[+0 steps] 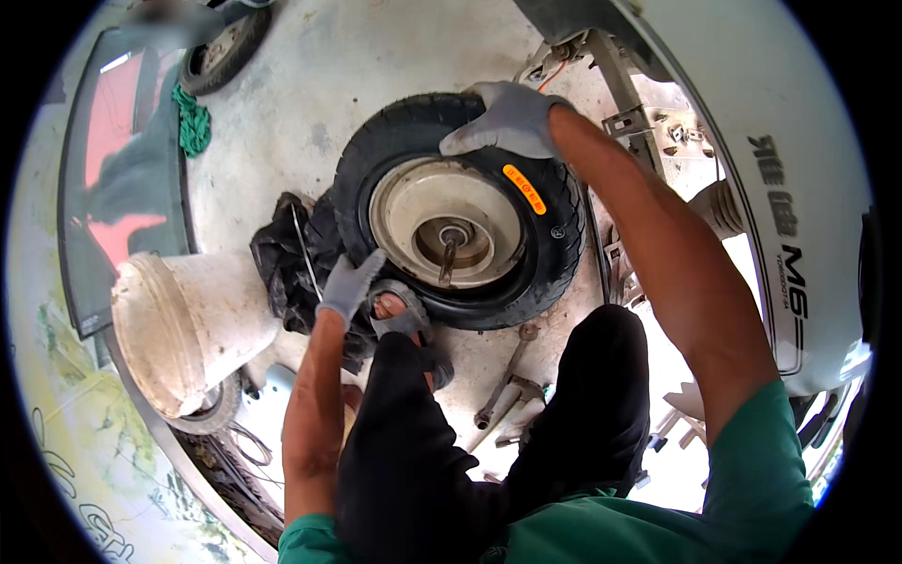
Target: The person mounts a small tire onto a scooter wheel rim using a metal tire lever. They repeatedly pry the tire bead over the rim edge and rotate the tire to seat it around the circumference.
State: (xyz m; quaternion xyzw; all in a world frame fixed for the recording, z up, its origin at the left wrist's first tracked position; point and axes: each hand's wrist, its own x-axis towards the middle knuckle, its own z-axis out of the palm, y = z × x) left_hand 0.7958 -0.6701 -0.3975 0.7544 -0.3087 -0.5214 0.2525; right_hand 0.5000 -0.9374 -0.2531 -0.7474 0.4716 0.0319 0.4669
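A black tire [554, 254] with an orange label stands on the floor in front of me, tilted so its side faces up. Inside it sits a pale, dirty metal wheel hub [399, 211] with an axle [449, 256] sticking out of the middle. My right hand [515, 120], in a grey glove, grips the far edge, thumb over the sidewall. At the near left edge is my gloved left hand [349, 285], thumb on the sidewall and other fingers partly hidden. A thin metal rod [304, 246] lies against black crumpled cloth or plastic [277, 249] beside that hand.
A dirty white bucket [221, 315] lies tipped at the left, near a glass pane [141, 188]. Wrenches [507, 376] lie between my feet. A white vehicle panel [799, 188] and metal frame parts [625, 108] stand at the right. Another wheel [225, 52] is at the far left.
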